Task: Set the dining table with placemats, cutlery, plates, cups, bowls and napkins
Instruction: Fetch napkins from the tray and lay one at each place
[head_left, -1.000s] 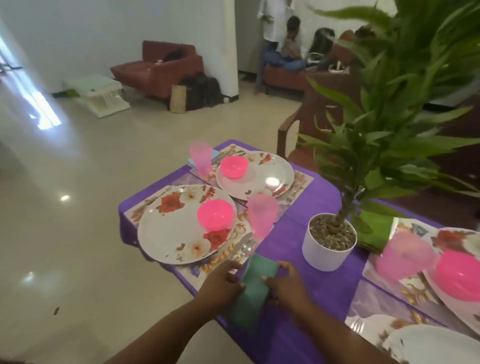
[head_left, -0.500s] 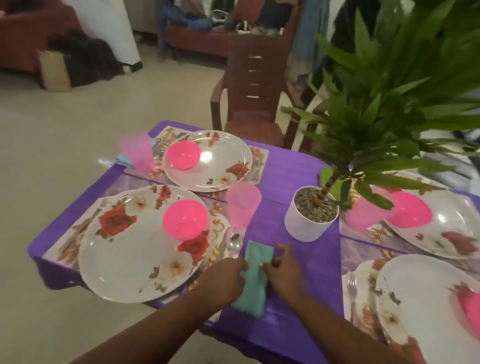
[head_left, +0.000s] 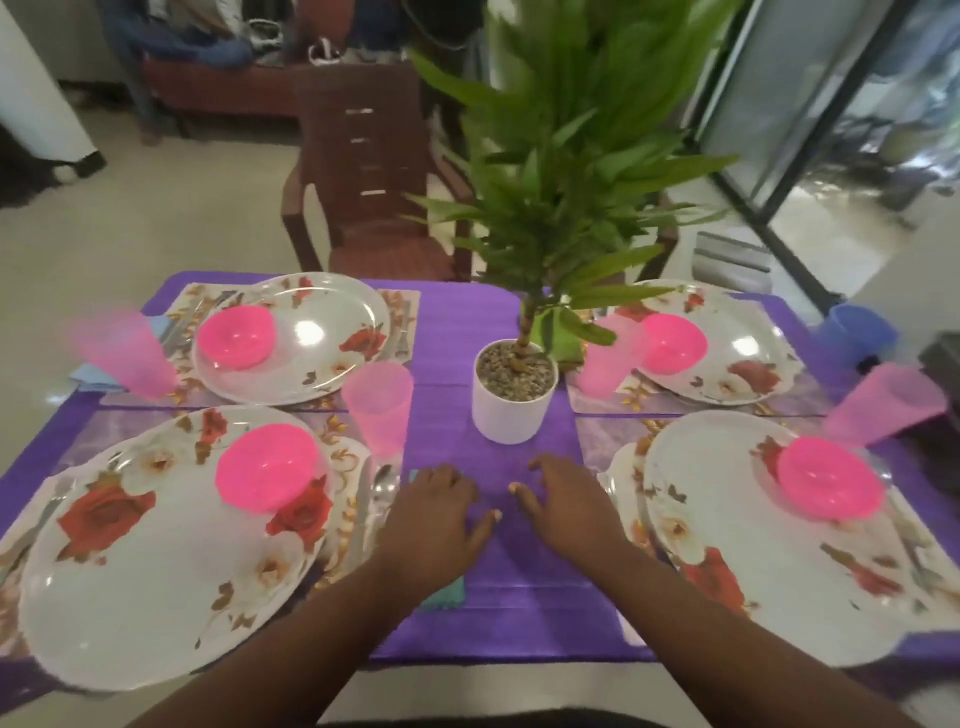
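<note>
A purple-covered table (head_left: 493, 613) holds several floral place settings. The near-left plate (head_left: 145, 561) carries a pink bowl (head_left: 267, 465), with a pink cup (head_left: 378, 405) and a spoon (head_left: 382, 483) beside it. My left hand (head_left: 434, 525) lies flat on a teal napkin (head_left: 441, 595), which shows only at its near corner and by the fingertips. My right hand (head_left: 563, 501) hovers or rests on the cloth just right of it, fingers spread, holding nothing. The near-right plate (head_left: 727, 561) carries another pink bowl (head_left: 831, 478).
A potted plant in a white pot (head_left: 511, 397) stands mid-table with tall leaves. Two far plates with pink bowls (head_left: 236, 338) (head_left: 672, 343) and pink cups (head_left: 124, 353) (head_left: 602, 358) (head_left: 883, 405). A blue cup (head_left: 857, 327) sits far right. A brown chair (head_left: 363, 171) stands behind the table.
The view swung right and down to face the whole table. Both hands had been handling the teal napkin; now the left lies flat over it and the right has come off to the right.
</note>
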